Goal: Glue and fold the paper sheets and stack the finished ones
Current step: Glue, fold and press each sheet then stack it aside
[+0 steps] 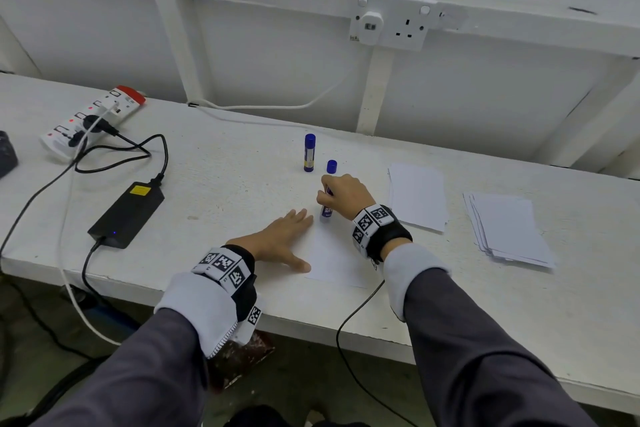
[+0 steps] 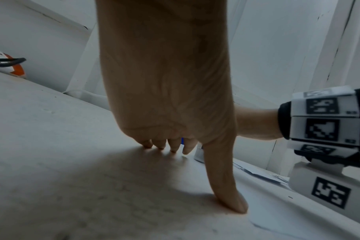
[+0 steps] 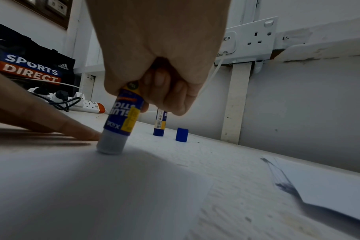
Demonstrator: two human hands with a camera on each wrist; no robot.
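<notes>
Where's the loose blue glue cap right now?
In the head view the blue cap stands on the white table, just right of the capped upright glue stick and just beyond the right hand.

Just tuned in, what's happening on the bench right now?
A person is gluing a paper sheet. The right hand holds an uncapped glue stick upside down, tip on the sheet's far edge. The left hand lies flat, fingers straight, beside the sheet's left edge. The blue cap and a second glue stick stand behind; two paper piles lie to the right.
</notes>
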